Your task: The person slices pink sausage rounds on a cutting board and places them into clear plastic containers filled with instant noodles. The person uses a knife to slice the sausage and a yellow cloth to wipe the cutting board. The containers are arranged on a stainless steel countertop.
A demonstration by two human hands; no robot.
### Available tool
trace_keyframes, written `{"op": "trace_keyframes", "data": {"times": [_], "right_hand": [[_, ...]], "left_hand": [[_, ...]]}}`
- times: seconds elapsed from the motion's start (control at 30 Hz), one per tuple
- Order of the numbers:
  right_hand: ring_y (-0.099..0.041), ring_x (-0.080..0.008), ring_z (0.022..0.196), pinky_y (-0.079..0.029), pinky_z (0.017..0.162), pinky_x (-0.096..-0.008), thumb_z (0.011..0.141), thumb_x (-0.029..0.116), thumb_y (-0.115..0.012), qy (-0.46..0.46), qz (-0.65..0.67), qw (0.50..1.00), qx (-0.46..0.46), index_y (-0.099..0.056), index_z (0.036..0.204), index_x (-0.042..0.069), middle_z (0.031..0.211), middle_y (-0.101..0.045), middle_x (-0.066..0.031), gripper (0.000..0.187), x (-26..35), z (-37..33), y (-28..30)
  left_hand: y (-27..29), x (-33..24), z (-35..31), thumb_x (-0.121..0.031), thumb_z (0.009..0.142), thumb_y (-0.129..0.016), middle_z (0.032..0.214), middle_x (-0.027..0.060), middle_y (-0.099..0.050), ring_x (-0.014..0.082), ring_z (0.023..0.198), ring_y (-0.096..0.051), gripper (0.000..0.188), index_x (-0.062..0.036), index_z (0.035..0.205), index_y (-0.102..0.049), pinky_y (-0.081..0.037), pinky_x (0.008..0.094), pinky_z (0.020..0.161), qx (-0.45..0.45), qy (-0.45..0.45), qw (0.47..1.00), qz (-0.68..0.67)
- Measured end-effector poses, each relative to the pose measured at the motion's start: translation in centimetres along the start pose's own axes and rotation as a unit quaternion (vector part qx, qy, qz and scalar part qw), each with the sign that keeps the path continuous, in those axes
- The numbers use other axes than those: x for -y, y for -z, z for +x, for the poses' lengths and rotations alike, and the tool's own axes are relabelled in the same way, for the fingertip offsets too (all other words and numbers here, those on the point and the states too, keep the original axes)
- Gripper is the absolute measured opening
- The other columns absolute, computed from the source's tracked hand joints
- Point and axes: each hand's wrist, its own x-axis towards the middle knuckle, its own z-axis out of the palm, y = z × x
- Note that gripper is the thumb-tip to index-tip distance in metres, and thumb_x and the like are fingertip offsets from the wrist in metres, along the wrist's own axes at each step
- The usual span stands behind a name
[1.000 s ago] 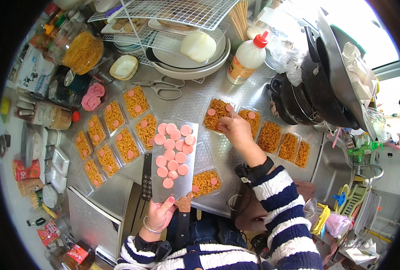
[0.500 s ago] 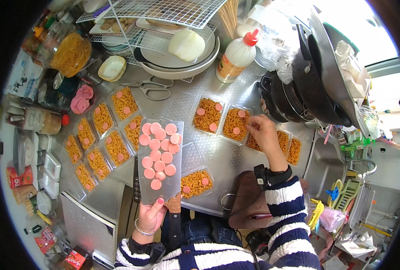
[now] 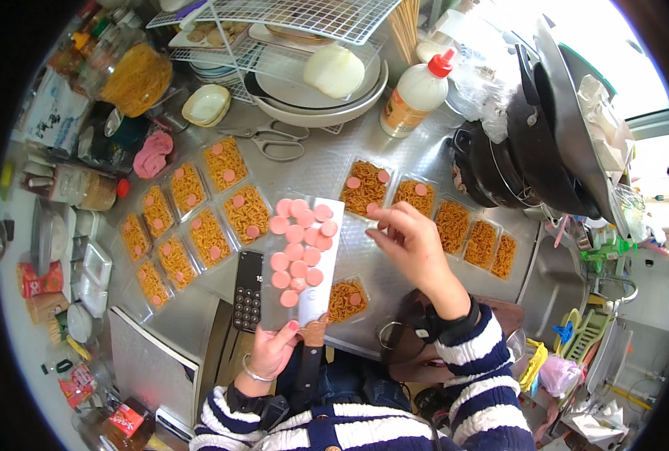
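The left hand (image 3: 270, 353) is closed on the cleaver (image 3: 321, 293), its thumb lying over the heel of the blade; the fingers underneath are hidden. Ahead of that thumb, the blade lies flat side up and carries a loose cluster of pink slices (image 3: 298, 268). The right hand (image 3: 415, 252) is partly open, thumb and forefinger held apart with a visible gap between the tips; how the other fingers are bent is hard to tell. Just beyond the right fingertips is a tray of noodles (image 3: 361, 195) with three slices on top, the nearest of them right by the forefinger. Another tray (image 3: 414, 197) lies beyond the knuckles, and three more run off to the right of that hand. Nearer the body, left of the right fingers, one more tray (image 3: 348, 301) shows partly from behind the blade. Ahead and to the left of the left fingers, two rows of trays (image 3: 209, 237) hold noodles topped with slices. A phone (image 3: 247, 295) lies just left of the blade, ahead of the left fingers. Farther beyond both hands are the scissors (image 3: 278, 143) and a red-capped bottle (image 3: 412, 104).
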Motion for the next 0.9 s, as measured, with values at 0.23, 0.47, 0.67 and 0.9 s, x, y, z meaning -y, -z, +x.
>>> {"op": "trace_keyframes", "data": {"times": [0.23, 0.47, 0.67, 0.9], "right_hand": [[-0.048, -0.0124, 0.062, -0.042, 0.055, -0.0245, 0.073, 0.003, -0.07, 0.002, -0.061, 0.998, -0.029, -0.064, 0.093, 0.007, 0.079, -0.053, -0.0034, 0.022, 2.7, -0.3, -0.8], [-0.05, -0.0108, 0.063, -0.042, 0.056, -0.0225, 0.071, 0.001, -0.07, -0.037, 0.009, 0.999, -0.025, -0.064, 0.095, 0.007, 0.078, -0.054, -0.0026, 0.026, 1.6, -1.7, -0.7], [-0.057, -0.0113, 0.066, -0.046, 0.06, -0.0241, 0.076, 0.001, -0.067, -0.117, 0.053, 0.981, -0.147, -0.065, 0.088, 0.001, 0.076, -0.059, -0.0056, 0.013, -4.6, -0.4, 3.8], [-0.056, -0.029, 0.067, -0.045, 0.061, -0.0366, 0.073, 0.009, -0.068, -0.078, -0.191, 0.975, -0.083, -0.068, 0.081, 0.007, 0.074, -0.054, -0.0127, 0.009, -12.6, 2.8, 4.1]], "left_hand": [[-1.1, 1.3, 0.3, 0.001, 0.087, -0.053, 0.119, 0.007, -0.054, 0.0214, 0.109, -0.053, 0.035, -0.0041, 0.122, -0.049, -0.043, 0.0382, 0.091, 0.029, 0.018, 0.999, -0.019], [-1.2, 1.4, 0.6, 0.001, 0.087, -0.053, 0.125, 0.008, -0.05, 0.0276, 0.113, -0.05, 0.044, -0.0049, 0.129, -0.041, -0.041, 0.0468, 0.096, 0.035, 0.051, 0.998, -0.013], [-0.9, 0.9, 0.8, 0.001, 0.087, -0.054, 0.118, 0.0079, -0.056, 0.0229, 0.109, -0.053, 0.034, -0.0035, 0.12, -0.05, -0.043, 0.0396, 0.093, 0.03, 0.031, 0.999, -0.03], [-0.4, 0.1, 0.9, 0.0, 0.087, -0.054, 0.118, 0.0081, -0.056, 0.023, 0.109, -0.053, 0.035, -0.0044, 0.122, -0.049, -0.042, 0.0412, 0.095, 0.006, 0.037, 0.999, -0.013]]}}
